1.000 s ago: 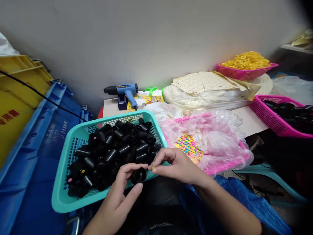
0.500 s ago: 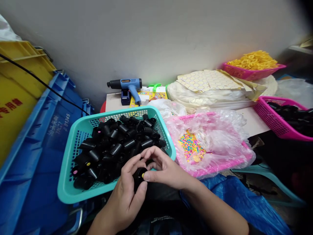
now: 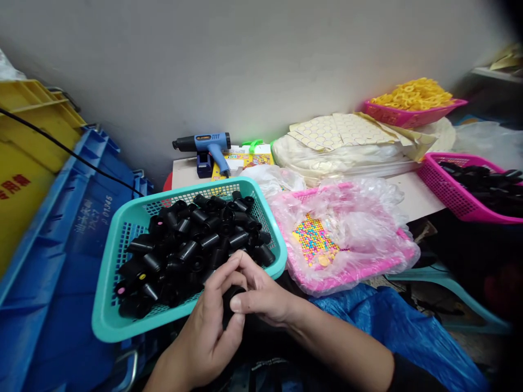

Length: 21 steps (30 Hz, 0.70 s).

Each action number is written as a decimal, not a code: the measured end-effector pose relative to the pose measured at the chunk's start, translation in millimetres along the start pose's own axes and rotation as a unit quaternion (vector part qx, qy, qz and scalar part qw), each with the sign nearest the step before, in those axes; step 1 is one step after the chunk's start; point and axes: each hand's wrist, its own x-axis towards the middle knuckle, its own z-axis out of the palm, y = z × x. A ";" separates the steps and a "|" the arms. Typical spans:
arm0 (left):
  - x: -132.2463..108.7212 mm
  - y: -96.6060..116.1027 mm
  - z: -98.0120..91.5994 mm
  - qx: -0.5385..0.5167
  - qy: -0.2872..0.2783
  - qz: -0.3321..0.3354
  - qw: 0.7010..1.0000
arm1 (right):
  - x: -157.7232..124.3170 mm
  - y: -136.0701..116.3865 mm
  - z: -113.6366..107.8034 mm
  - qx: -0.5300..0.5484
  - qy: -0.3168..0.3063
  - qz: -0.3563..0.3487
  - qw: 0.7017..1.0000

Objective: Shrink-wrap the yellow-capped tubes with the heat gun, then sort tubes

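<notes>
My left hand (image 3: 206, 326) is wrapped around a black plastic cylinder (image 3: 232, 293), just in front of the teal basket. Over the same cylinder curls my right hand (image 3: 263, 296), its thumb pressed on the near end. That thumb covers whatever lies on this end. Many similar black cylinders (image 3: 192, 250) are heaped in the teal basket (image 3: 100, 294), a few showing a pink or yellow dot at one end. To the right, small coloured beads (image 3: 312, 239) lie on clear plastic in a pink basket (image 3: 343, 282).
A blue heat gun (image 3: 208, 144) stands at the back by the wall. Sheets of round stickers (image 3: 339, 130) lie on a plastic bag. Further right are a basket of yellow rings (image 3: 412, 95) and a pink basket of black parts (image 3: 439, 190). Blue crates (image 3: 53, 272) flank the left side.
The yellow bead seen at the cylinder's end is now hidden under my right thumb. My right fingers have closed in around the cylinder. The view has shifted slightly.
</notes>
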 end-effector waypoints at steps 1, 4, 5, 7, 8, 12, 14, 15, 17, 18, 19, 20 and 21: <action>0.2 0.7 0.2 -0.008 0.003 -0.005 1.000 | -0.8 0.0 -0.1 -0.001 -0.003 -0.001 1.000; 2.5 4.6 0.6 -0.075 0.028 -0.019 0.997 | -5.2 -4.9 -0.3 -0.009 -0.023 0.011 1.000; 3.9 5.7 0.8 -0.111 0.033 -0.026 0.993 | -7.1 -7.4 -0.5 -0.010 -0.027 0.016 0.999; 7.2 6.5 1.3 -0.196 0.040 -0.047 0.979 | -11.0 -11.7 -1.3 -0.006 -0.031 0.019 0.999; 8.7 6.1 1.7 -0.237 0.046 -0.063 0.968 | -13.0 -13.1 -2.1 -0.002 -0.032 0.016 0.999; 11.9 1.9 3.2 -0.312 0.089 -0.117 0.939 | -22.9 -18.3 -10.0 -0.044 -0.041 0.006 0.998; 12.0 -0.8 3.2 -0.287 0.111 -0.123 0.943 | -30.7 -28.8 -19.6 -0.107 -0.022 -0.002 0.994; 11.9 -2.1 2.7 -0.268 0.128 -0.124 0.947 | -35.7 -38.3 -26.6 -0.140 0.006 -0.016 0.990; 11.4 -4.9 0.0 -0.231 0.174 -0.128 0.949 | -48.0 -66.0 -45.9 -0.201 0.111 -0.071 0.971; 10.9 -6.5 -2.7 -0.220 0.200 -0.129 0.946 | -55.2 -83.1 -57.9 -0.232 0.182 -0.105 0.950; 10.2 -8.4 -6.4 -0.216 0.223 -0.132 0.941 | -62.7 -101.0 -71.3 -0.276 0.257 -0.134 0.916; 9.0 -10.8 -11.4 -0.216 0.246 -0.135 0.935 | -70.2 -118.3 -85.8 -0.337 0.324 -0.155 0.870; 7.4 -13.8 -17.6 -0.213 0.267 -0.136 0.930 | -77.2 -133.6 -101.0 -0.421 0.372 -0.151 0.813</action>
